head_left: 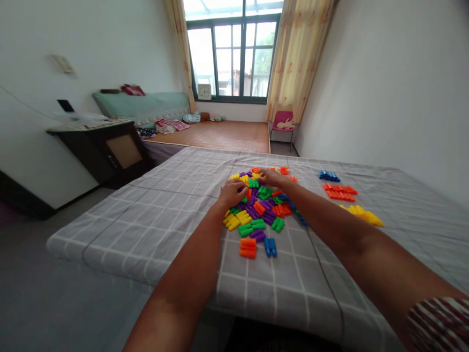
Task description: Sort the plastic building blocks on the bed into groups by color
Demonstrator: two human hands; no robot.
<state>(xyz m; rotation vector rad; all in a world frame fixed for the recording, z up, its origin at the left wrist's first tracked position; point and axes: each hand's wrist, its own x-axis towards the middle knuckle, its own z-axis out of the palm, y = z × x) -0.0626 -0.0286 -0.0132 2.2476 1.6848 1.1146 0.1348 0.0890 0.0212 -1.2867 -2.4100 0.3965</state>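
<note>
A pile of small plastic building blocks, shaped like short joined tubes in purple, green, yellow, orange and blue, lies on the grey checked cloth. My left hand rests at the pile's left edge, fingers bent and apart, thumb beside a green block and an orange block. Over the far side reaches my right hand, its fingers extended by the yellow blocks. Neither hand shows a block clearly gripped; the undersides of the fingers are hidden. Closest to me lie an orange block and a blue block.
Sorted groups stand at the right: blue blocks, a double row of orange blocks and yellow blocks. Beyond the cloth-covered table are a bed, a dark cabinet and a pink chair.
</note>
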